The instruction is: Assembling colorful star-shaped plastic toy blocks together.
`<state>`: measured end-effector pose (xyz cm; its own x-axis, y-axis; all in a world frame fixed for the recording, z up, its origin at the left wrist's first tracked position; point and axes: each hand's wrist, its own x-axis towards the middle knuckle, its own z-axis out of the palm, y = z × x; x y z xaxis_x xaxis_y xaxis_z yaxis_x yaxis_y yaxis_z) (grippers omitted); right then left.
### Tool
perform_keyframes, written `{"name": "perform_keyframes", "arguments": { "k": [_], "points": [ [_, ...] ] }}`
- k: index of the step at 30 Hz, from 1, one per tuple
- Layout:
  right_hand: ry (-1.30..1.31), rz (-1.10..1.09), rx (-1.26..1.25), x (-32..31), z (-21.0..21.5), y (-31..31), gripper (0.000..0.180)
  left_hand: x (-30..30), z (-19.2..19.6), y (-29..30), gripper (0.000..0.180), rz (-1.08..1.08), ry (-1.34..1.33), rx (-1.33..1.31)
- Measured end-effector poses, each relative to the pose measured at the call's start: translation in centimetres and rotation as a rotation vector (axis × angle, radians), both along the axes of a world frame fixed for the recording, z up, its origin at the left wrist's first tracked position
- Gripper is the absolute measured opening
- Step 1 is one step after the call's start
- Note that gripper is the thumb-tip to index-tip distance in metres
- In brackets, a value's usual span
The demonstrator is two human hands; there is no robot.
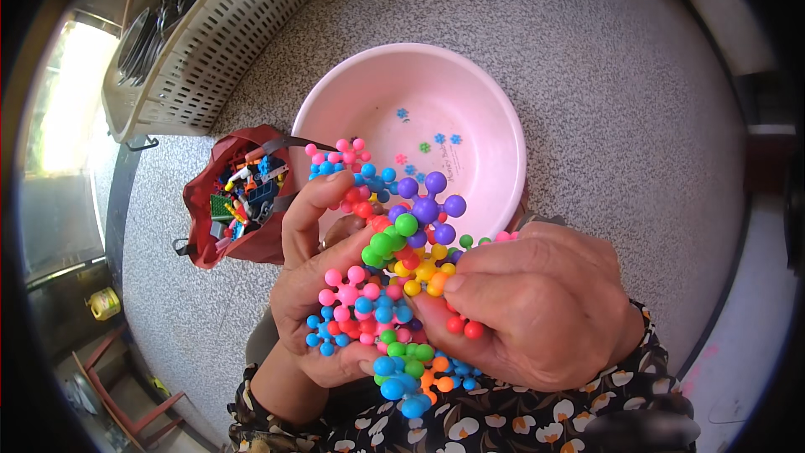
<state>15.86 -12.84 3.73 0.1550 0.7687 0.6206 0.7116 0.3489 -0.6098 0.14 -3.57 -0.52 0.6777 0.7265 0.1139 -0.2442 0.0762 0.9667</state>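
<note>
A cluster of interlocked snowflake-shaped plastic building pieces (348,294) in pink, blue, green, purple, yellow, red and orange is held up between my hands, above my lap. My left hand (306,294) grips it from the left, fingers wrapped round its side and the thumb under the lower part. My right hand (537,294) pinches the right side, its thumb and forefinger closed at a yellow piece (423,271). The right hand hides part of the cluster behind it. Beyond the hands stands a pink plastic basin (369,75), with several small blue, green and pink flower shapes on its bottom.
Left of the basin, a red bag (197,210) lies open, full of mixed small building toys (243,193). Further left is a cream slotted basket (210,50) holding metal kitchenware. A yellow container (104,304) and a reddish chair frame (109,386) are at the lower left. The floor is speckled grey.
</note>
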Motion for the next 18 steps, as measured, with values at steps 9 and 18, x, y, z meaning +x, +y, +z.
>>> {"name": "perform_keyframes", "arguments": {
  "k": [9, 18],
  "points": [
    [-0.014, 0.009, 0.019, 0.1, -0.4, 0.3, 0.031, 0.0, 1.2, -0.4, 0.073, 0.061, 0.117, -0.249],
    [-0.030, -0.007, -0.026, 0.1, -0.3, 0.4, 0.028, 0.3, 0.8, -0.5, 0.067, 0.035, 0.069, -0.199]
  ]
}}
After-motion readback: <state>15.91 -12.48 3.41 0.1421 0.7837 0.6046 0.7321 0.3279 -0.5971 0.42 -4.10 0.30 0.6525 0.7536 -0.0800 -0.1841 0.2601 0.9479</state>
